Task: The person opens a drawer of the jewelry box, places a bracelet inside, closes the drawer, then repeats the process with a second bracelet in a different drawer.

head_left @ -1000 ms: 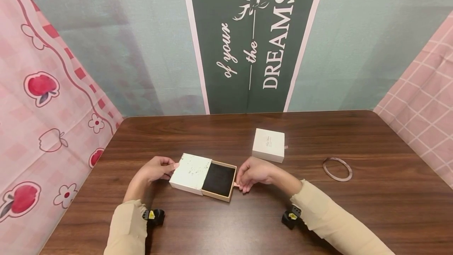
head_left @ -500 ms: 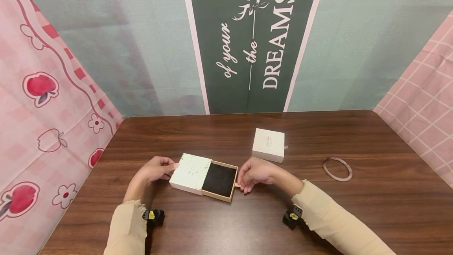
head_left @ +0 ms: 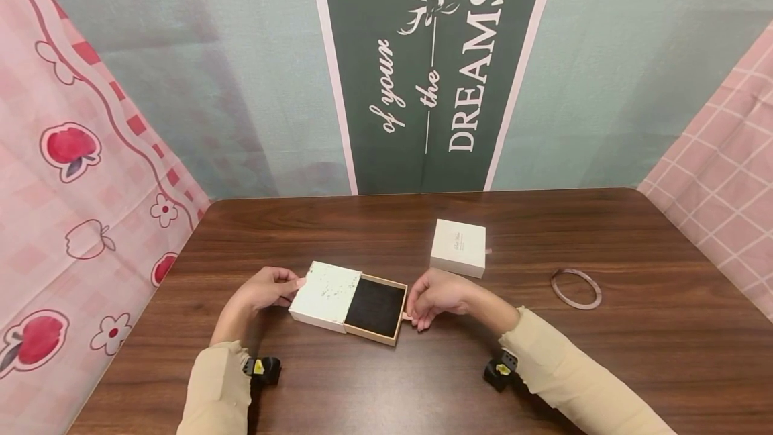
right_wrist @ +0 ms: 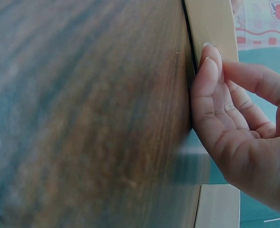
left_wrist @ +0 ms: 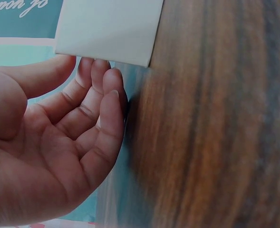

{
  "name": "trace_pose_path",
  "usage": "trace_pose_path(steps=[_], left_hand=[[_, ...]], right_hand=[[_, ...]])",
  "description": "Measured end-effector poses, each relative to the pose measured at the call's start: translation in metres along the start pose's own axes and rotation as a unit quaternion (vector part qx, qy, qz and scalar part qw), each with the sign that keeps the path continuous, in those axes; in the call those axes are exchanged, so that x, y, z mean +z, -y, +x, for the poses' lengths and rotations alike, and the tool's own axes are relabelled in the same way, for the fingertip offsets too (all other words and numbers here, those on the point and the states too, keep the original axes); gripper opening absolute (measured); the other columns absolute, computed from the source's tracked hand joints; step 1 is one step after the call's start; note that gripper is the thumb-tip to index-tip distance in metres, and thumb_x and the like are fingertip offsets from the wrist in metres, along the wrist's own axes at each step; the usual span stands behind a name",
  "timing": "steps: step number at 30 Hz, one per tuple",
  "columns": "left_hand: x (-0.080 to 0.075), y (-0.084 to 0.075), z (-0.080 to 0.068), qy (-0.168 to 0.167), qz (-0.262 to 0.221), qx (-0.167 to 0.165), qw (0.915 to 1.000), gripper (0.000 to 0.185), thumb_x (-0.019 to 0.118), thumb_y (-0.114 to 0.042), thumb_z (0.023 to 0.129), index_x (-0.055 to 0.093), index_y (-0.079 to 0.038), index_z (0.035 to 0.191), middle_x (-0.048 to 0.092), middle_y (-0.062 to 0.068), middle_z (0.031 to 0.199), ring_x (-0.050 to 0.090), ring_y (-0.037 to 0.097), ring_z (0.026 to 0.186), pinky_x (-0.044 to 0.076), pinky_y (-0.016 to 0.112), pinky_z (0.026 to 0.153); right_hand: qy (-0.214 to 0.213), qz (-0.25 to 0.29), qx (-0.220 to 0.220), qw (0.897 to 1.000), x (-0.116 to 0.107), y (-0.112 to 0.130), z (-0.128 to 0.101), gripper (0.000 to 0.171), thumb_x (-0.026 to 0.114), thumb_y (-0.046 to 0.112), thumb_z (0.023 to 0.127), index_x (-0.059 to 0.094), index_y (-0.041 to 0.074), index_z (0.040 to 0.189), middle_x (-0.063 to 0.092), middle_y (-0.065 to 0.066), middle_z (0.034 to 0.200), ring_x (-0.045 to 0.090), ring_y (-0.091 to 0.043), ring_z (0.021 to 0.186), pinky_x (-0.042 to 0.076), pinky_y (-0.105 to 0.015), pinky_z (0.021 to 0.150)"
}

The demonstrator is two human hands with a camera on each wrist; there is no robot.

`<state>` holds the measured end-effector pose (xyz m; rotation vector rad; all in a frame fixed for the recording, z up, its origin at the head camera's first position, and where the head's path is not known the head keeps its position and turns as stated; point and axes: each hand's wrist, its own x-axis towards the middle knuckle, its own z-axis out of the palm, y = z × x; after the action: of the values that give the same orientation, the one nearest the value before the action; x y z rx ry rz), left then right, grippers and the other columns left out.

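Observation:
A white slide-out jewelry box sits on the table, its speckled sleeve [head_left: 326, 292] at the left and its tan drawer [head_left: 370, 337] drawn well out toward the right. A black pad [head_left: 376, 306] fills the drawer's exposed part. My left hand [head_left: 270, 288] holds the sleeve's left end, with thumb and curled fingertips against the sleeve [left_wrist: 109, 33] in the left wrist view. At the opposite end, my right hand [head_left: 439, 295] pinches the drawer's small pink ribbon tab [head_left: 406, 317]. In the right wrist view, those fingertips are right at the drawer's end wall [right_wrist: 213, 26].
A second white box [head_left: 459, 247], with small lettering and a pink tab, stands behind my right hand. Farther right lies a pinkish bangle [head_left: 576, 289] flat on the brown wooden table [head_left: 338, 388]. Hanging cloths [head_left: 260, 86] border the table's back and sides.
My right hand has shifted slightly right with the ribbon tab, and the drawer has slid a little farther out. The left hand and sleeve have stayed in place.

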<state>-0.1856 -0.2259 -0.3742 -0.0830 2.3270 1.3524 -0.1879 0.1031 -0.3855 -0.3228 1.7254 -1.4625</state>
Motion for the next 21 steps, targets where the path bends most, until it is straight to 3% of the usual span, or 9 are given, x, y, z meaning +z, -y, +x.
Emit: trace_pose_path(steps=[21], left_hand=[[-0.0008,0.0028,0.0029,0.005,-0.001,0.002,1.0,0.026,0.058,-0.02,0.091,0.058,0.007,0.091,0.055,0.007,0.079,0.054,0.016,0.071,0.05,0.032,0.066]], right_hand=[[0.014,-0.008,-0.005,1.0,-0.0012,-0.0009,-0.0012,0.009,0.054,-0.012,0.073,0.058,-0.018,0.078,0.061,-0.013,0.063,0.06,-0.016,0.054,0.052,-0.027,0.053]])
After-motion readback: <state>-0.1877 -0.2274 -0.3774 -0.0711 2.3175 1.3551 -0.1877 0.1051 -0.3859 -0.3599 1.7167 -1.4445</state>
